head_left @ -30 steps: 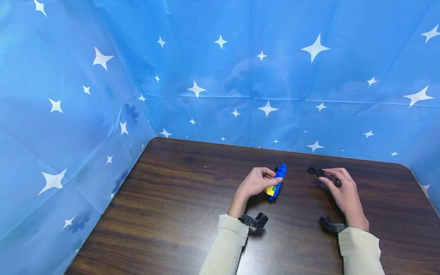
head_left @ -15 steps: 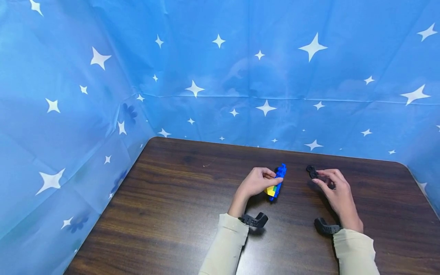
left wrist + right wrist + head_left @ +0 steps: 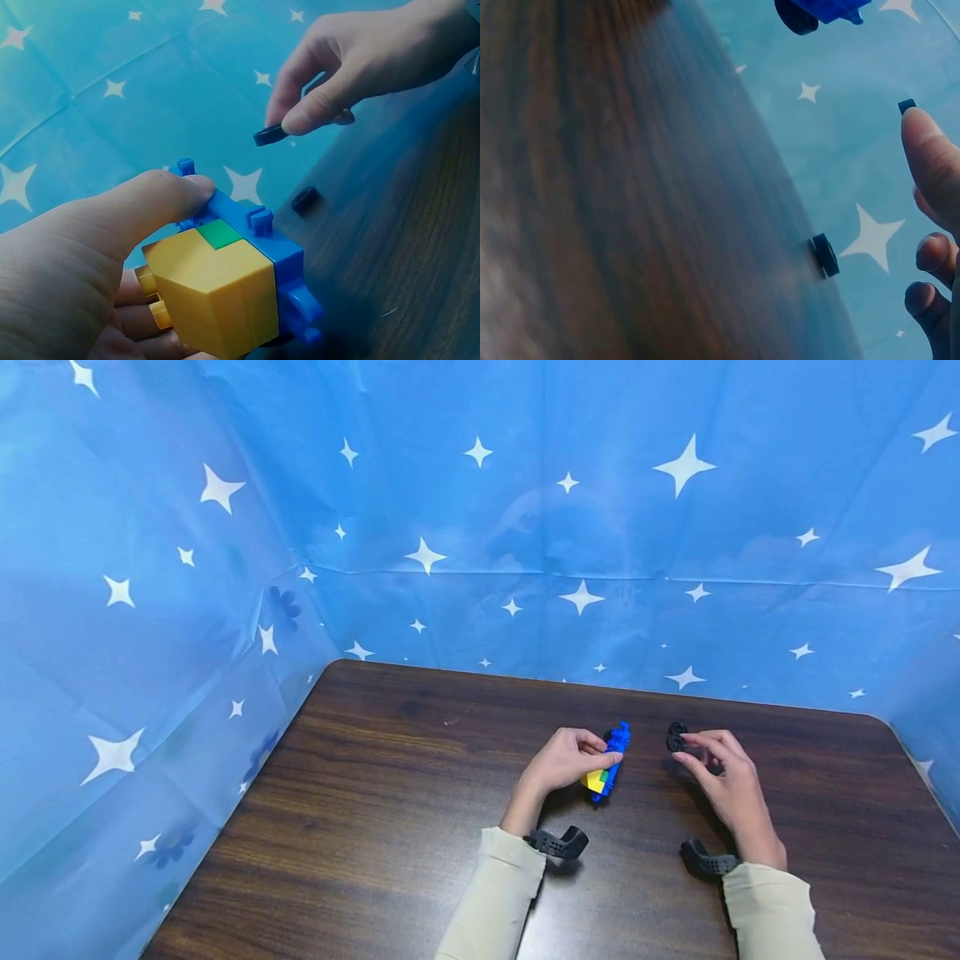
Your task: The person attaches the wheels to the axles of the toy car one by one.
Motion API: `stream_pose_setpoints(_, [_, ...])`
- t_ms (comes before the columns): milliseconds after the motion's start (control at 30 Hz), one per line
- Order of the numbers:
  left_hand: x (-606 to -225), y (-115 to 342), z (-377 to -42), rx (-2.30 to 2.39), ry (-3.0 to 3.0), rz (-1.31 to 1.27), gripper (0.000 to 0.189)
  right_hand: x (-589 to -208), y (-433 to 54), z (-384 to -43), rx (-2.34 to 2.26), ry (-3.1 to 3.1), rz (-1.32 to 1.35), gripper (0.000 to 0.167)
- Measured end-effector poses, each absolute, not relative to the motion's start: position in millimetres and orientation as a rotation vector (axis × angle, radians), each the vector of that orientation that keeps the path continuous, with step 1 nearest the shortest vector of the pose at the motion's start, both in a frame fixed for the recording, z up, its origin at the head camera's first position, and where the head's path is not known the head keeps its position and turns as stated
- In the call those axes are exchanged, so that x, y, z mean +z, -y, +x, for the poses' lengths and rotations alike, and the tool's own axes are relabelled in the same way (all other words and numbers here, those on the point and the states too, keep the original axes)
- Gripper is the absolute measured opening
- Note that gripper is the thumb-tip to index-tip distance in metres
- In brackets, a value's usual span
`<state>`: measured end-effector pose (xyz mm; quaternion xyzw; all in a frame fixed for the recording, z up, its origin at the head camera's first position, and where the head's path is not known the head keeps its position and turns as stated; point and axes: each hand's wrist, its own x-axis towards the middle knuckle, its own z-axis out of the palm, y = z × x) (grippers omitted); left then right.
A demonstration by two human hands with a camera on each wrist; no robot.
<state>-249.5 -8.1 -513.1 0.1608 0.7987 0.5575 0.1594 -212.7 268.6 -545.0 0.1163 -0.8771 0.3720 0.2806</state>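
My left hand grips a toy vehicle built from blocks, the thumb pressed on its blue chassis. Yellow blocks and a small green one are joined to the chassis. In the right wrist view a black wheel shows on the vehicle. Between thumb and fingertips, my right hand pinches a loose black wheel, to the right of the vehicle and apart from it. A second loose wheel lies on the table, just beyond the held one in the head view.
The dark wood table ends at a rounded back edge. Blue cloth with white stars hangs behind it and along the left side. Black camera mounts sit at both wrists.
My right hand has moved left with the pinched wheel, from the right of the lying wheel to its near side. My left hand keeps holding the vehicle almost still.
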Motion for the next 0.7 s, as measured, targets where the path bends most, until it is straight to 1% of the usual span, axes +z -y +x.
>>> stream_pose_setpoints(467, [-512.7,4.9,-246.9,1.545,-2.317,0.423,0.037,-543.5,-251.2,-214.8,1.052,2.273,0.425,0.036])
stream_pose_setpoints(700, [-512.6,3.2,-247.4,1.539,-2.342,0.451,0.038,-540.3,-243.2,-215.0,1.054,2.238,0.475,0.037])
